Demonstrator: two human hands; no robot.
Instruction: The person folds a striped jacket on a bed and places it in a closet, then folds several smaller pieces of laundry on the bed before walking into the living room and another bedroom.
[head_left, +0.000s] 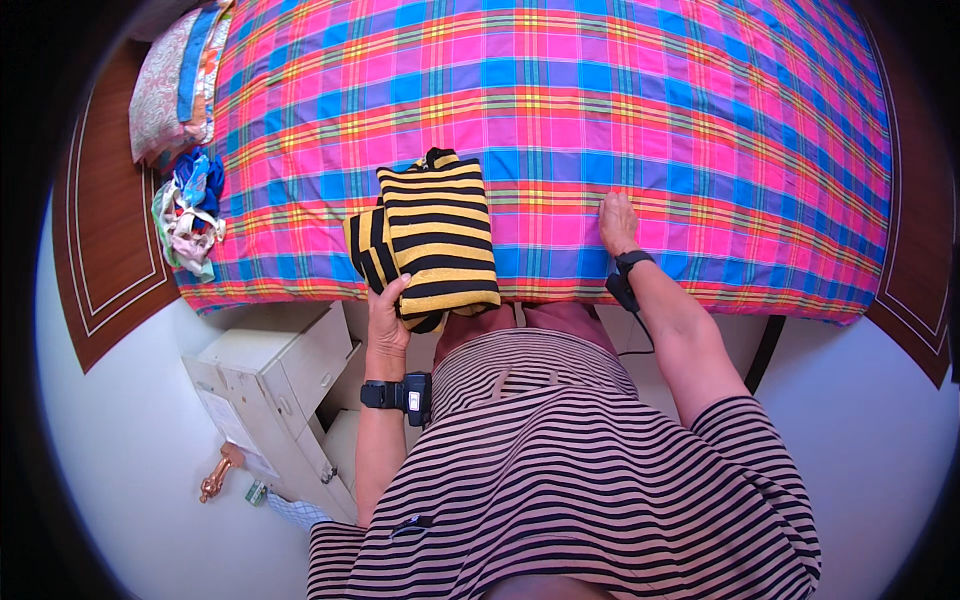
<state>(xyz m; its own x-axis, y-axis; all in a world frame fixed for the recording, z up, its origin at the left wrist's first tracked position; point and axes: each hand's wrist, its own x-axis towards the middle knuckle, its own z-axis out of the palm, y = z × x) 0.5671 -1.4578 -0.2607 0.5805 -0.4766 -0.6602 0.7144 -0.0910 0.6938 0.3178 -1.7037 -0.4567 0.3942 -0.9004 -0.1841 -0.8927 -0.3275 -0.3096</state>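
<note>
A folded knit garment (442, 232) with black and yellow stripes is at the near edge of the bed, left of centre. My left hand (388, 322) grips its lower left corner, the thumb lying on top and the fingers hidden beneath. One striped part juts out at the garment's left side, and a dark collar-like piece shows at its far end. To the right, my right hand (619, 223) rests on the plaid bedsheet (555, 135), apart from the garment. Its fingers look curled and nothing shows in it. Both wrists wear black strapped devices.
Crumpled small clothes (191, 210) lie at the bed's left edge, below a pillow stack (169, 94). Dark wooden boards (112, 217) bound the bed at left and right. A white cabinet (270, 375) with drawers stands at my left, near a copper-coloured fitting (219, 474).
</note>
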